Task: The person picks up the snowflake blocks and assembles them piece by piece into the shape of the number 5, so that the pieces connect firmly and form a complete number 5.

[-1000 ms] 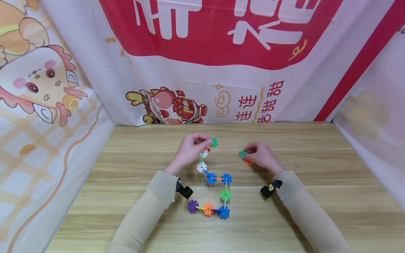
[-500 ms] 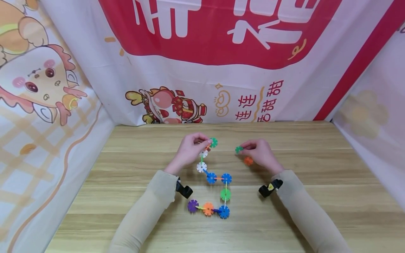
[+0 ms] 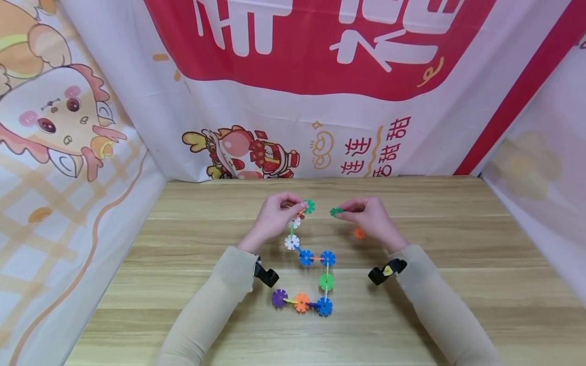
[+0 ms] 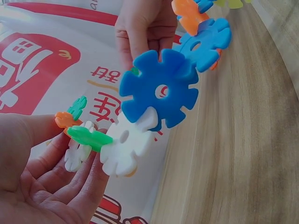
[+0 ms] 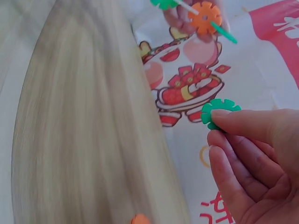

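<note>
A chain of notched plastic snowflake discs (image 3: 326, 281) in several colours winds over the table. My left hand (image 3: 276, 216) pinches its far end by an orange disc (image 4: 63, 120), between thumb and fingers. Beyond those fingertips a green end disc (image 3: 310, 206) sticks out. Toward that end the left wrist view shows a blue disc (image 4: 159, 91) and white discs slotted edge to edge. To the right, my right hand (image 3: 373, 221) pinches a single green snowflake disc (image 5: 217, 113) by its edge, held a short gap from the chain's green end. Its curled lower fingers hold nothing visible.
A loose orange snowflake disc (image 3: 359, 233) lies on the wooden table (image 3: 435, 315) below my right hand. The chain's near end is a purple disc (image 3: 279, 298). Printed cloth (image 3: 274, 112) hangs along the table's back and both sides.
My right hand has lifted the green disc away from the loose orange one and carried it left, closer to the chain's end. My left hand and the chain have stayed put.
</note>
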Tool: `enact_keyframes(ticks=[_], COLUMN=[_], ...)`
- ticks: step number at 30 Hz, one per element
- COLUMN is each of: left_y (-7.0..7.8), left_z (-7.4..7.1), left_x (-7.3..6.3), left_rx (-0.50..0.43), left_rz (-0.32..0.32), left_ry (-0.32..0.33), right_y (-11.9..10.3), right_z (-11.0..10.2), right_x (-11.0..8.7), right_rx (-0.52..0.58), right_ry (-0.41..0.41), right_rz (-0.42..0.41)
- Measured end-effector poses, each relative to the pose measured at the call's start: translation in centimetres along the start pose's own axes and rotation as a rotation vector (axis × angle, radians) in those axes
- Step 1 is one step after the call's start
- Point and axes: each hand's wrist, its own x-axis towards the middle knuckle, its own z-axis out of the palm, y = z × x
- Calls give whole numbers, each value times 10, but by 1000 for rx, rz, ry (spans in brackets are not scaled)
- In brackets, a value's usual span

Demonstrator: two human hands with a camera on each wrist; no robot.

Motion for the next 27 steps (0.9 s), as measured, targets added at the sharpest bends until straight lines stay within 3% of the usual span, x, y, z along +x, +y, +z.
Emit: enact_keyframes(ticks=[18, 27], left_y=[-1, -1], left_z=[0, 1], left_x=[0, 0], left_rx=[-14, -28], left_rz=[6, -3], left_ry=[-4, -9], right_y=[-23, -25], right_z=[21, 28], right_x=[-2, -1], right_rx=[175, 170], right_ry=[97, 112], right_rz=[-220, -288])
